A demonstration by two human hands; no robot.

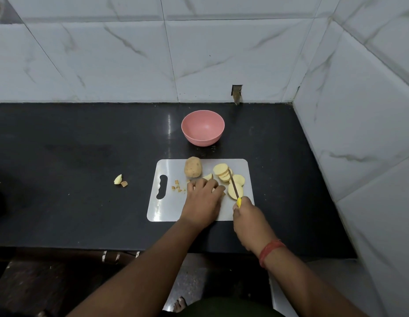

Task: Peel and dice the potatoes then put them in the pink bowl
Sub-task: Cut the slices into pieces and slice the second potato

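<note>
Head view: black counter (pixel 73 156), marbled tile walls (pixel 107 53).

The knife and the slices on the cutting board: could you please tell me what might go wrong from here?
1. The left hand rests on potato pieces right beside the knife that the right hand grips, so its fingers could be nicked.
2. The loose potato slices lean on each other and may slide.
3. The unpeeled potato sits at the cutting board edge and might roll off.
</note>
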